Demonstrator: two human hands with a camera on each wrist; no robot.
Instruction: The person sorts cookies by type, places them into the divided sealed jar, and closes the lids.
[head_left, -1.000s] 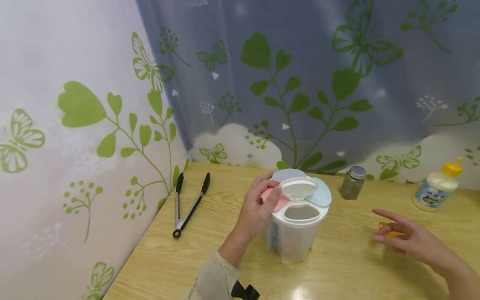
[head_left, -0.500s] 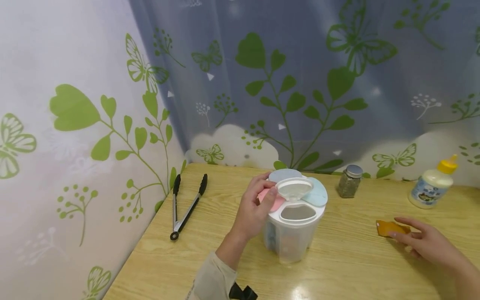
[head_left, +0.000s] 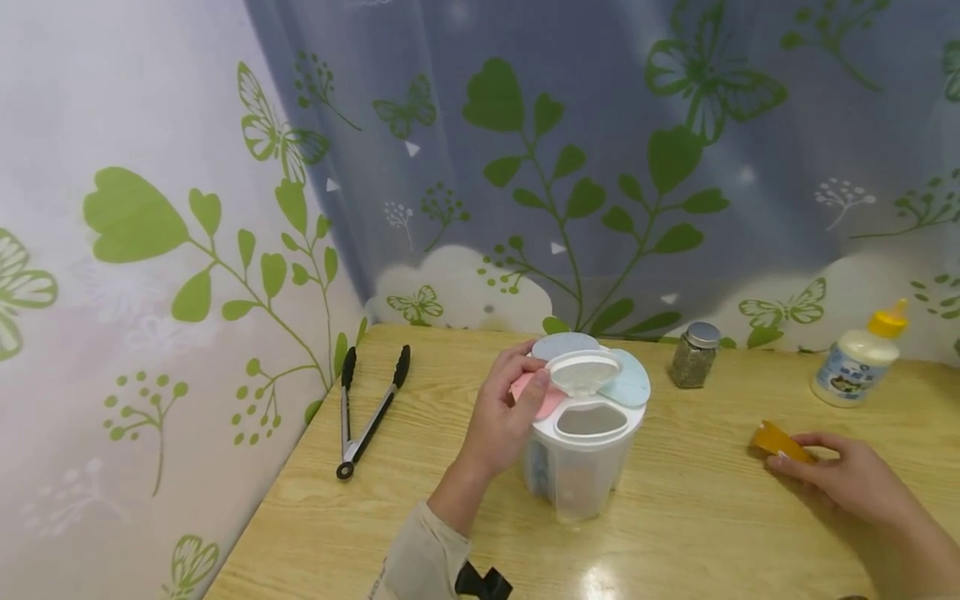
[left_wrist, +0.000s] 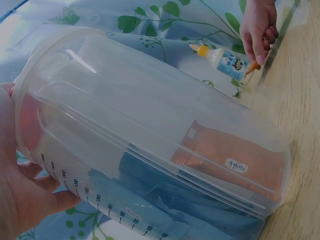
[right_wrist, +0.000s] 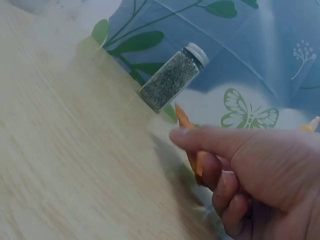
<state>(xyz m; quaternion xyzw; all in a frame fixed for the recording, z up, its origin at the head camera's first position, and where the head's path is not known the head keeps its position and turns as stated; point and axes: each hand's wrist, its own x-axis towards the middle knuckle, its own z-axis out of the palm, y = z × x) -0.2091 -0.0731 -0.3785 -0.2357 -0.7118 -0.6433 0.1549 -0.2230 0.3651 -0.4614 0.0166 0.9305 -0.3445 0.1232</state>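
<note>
A clear plastic storage canister with a white top stands on the table. Its lids are pink, light blue and grey-blue, and a clear front flap is raised over an opening. My left hand grips the canister's rim on the left, thumb by the pink lid. Through the wall in the left wrist view show an orange packet and several blue packets. My right hand pinches another orange packet between thumb and fingers, its near end hidden by them.
Black-tipped tongs lie spread at the left. A small glass jar of dried herbs stands behind the canister to the right. Farther right is a bottle with a yellow nozzle cap. A patterned curtain hangs behind the table.
My right hand has reached the orange packet on the table, taken hold of it and tilted it up. My left hand has stayed on the canister. The head view has shifted slightly.
</note>
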